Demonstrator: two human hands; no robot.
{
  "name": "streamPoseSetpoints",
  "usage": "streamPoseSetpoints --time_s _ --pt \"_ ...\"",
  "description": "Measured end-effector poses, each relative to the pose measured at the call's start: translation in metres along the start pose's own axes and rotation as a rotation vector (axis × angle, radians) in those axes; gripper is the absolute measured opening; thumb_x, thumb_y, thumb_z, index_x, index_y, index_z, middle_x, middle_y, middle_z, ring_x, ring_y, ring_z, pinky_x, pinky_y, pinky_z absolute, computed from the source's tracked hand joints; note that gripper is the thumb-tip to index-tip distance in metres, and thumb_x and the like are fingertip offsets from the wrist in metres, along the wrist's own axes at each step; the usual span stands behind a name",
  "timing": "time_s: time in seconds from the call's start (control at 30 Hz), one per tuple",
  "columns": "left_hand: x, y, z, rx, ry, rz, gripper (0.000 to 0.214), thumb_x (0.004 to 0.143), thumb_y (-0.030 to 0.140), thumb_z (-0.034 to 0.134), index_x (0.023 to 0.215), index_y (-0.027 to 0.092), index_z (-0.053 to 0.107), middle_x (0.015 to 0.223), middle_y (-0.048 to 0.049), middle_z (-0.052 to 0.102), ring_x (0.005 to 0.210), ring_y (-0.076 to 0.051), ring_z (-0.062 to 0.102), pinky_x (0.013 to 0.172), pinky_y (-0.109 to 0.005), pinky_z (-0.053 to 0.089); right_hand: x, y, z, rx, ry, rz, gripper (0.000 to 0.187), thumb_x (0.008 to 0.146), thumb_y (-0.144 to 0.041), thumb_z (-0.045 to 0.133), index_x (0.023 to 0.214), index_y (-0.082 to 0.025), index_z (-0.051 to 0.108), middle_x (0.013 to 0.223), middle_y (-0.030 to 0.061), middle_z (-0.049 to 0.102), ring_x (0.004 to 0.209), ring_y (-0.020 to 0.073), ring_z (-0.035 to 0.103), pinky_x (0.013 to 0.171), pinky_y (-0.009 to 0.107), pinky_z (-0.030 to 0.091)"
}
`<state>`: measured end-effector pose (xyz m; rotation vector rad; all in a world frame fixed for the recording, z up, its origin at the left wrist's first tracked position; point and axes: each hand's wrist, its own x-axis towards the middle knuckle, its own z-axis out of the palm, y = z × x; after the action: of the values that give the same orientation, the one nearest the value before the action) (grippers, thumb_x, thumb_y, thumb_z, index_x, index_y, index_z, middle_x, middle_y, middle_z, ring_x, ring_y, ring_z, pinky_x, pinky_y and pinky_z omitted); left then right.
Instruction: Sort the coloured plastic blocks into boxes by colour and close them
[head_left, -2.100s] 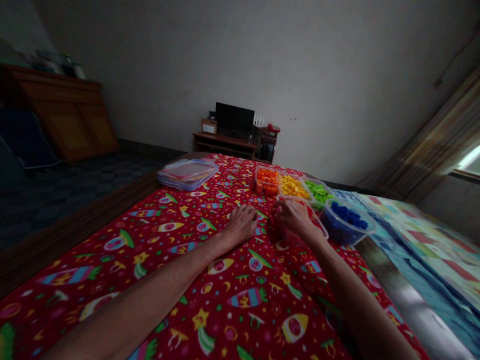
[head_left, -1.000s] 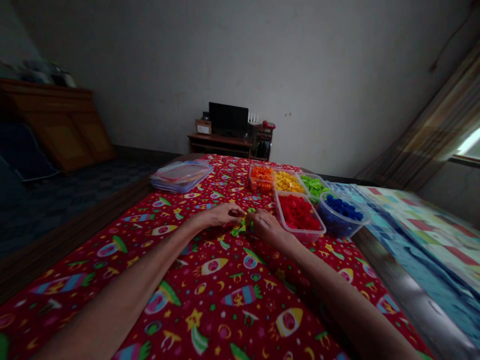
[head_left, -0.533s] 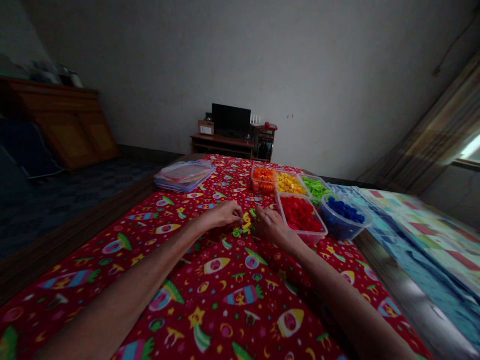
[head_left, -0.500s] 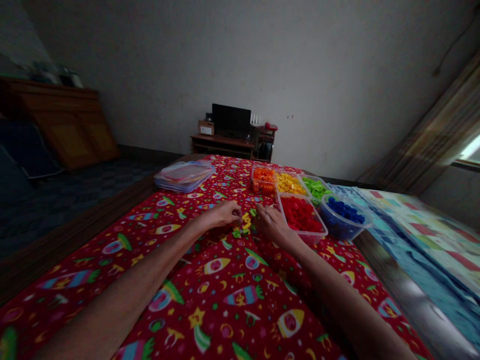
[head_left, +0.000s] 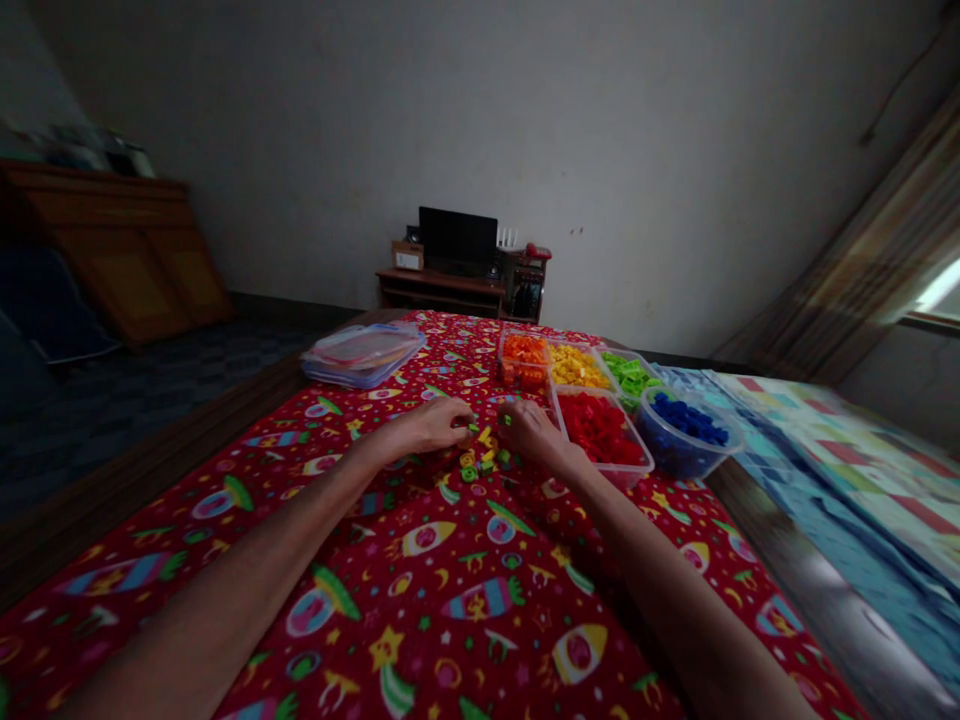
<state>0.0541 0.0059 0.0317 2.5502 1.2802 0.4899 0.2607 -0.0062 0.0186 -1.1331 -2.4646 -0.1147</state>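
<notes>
Over the red patterned cloth, my left hand (head_left: 442, 424) is closed, with a small green plastic piece (head_left: 473, 427) showing at its fingertips. My right hand (head_left: 531, 430) faces it a short way off, fingers pinched on another small green plastic piece (head_left: 508, 421). Between and just below the hands lies a little heap of yellow pieces (head_left: 486, 438) and green pieces (head_left: 469, 474); their exact shape is too small to make out. Right beside my right hand stands a clear tub of red pieces (head_left: 600, 425).
Past the red tub are containers of orange pieces (head_left: 525, 352), yellow pieces (head_left: 577, 367), green pieces (head_left: 628, 377) and blue pieces (head_left: 686, 420). Stacked clear lids (head_left: 364, 355) lie at the table's far left. A bed (head_left: 847, 460) adjoins the right side.
My hands have drawn slightly apart and up from the heap. A green piece now shows at my left fingertips, and the green piece by my right fingers has been lifted.
</notes>
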Motion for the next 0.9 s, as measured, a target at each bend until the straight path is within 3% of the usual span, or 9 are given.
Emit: streamPoseSetpoints --time_s 0.17,0.33,0.47,0.6,0.77,0.9 --pt "-0.007 0.007 -0.016 -0.044 -0.082 -0.052 0.019 0.071 0.026 0.053 0.078 0.017 0.068 0.068 0.0007 0.064 0.063 -0.013 0.054 0.061 -0.020 0.041 0.010 0.003 -0.026 0.284 -0.029 0.090 0.016 0.078 -0.014 0.056 0.090 -0.013 0.066 0.077 0.0042 0.064 0.072 0.0135 0.056 0.067 0.023 0.039" --pt "-0.017 0.024 -0.020 -0.046 -0.272 -0.050 0.017 0.067 0.019 0.056 0.079 0.019 0.068 0.067 0.0021 0.065 0.060 -0.013 0.055 0.054 -0.019 0.039 0.016 0.012 -0.023 0.574 -0.097 0.170 0.017 0.072 -0.017 0.059 0.087 -0.014 0.067 0.073 -0.0015 0.064 0.066 0.0104 0.058 0.059 0.018 0.039" --pt "-0.024 0.043 -0.019 0.009 -0.343 -0.134 0.020 0.067 0.014 0.057 0.084 0.020 0.067 0.073 0.0008 0.067 0.060 -0.012 0.057 0.051 -0.018 0.037 0.015 0.010 -0.024 0.487 -0.079 0.174 0.022 0.065 -0.009 0.059 0.084 -0.013 0.069 0.075 -0.0010 0.066 0.069 0.0109 0.057 0.061 0.018 0.039" --pt "-0.025 0.057 -0.016 0.093 -0.332 -0.195 0.022 0.065 0.023 0.066 0.087 0.019 0.066 0.076 -0.0013 0.067 0.062 -0.015 0.057 0.052 -0.020 0.036 0.012 0.001 -0.038 0.354 -0.196 0.171 0.022 0.065 -0.006 0.057 0.080 -0.013 0.072 0.070 -0.0001 0.066 0.066 0.0108 0.056 0.059 0.018 0.037" --pt "-0.022 0.060 -0.001 0.124 -0.284 -0.137 0.027 0.065 0.015 0.065 0.092 0.018 0.066 0.083 -0.0049 0.068 0.071 -0.018 0.060 0.058 -0.022 0.040 0.010 -0.003 -0.042 0.376 -0.266 0.204 0.024 0.066 -0.007 0.063 0.087 -0.013 0.072 0.071 0.0010 0.068 0.065 0.0107 0.057 0.057 0.018 0.038" --pt "-0.021 0.057 0.002 0.105 -0.232 -0.082 0.021 0.066 0.010 0.060 0.085 0.017 0.066 0.082 -0.0042 0.068 0.074 -0.017 0.060 0.061 -0.021 0.041 0.008 -0.001 -0.040 0.394 -0.282 0.214 0.021 0.066 -0.008 0.064 0.084 -0.014 0.072 0.067 -0.0004 0.066 0.060 0.0093 0.056 0.054 0.017 0.037"
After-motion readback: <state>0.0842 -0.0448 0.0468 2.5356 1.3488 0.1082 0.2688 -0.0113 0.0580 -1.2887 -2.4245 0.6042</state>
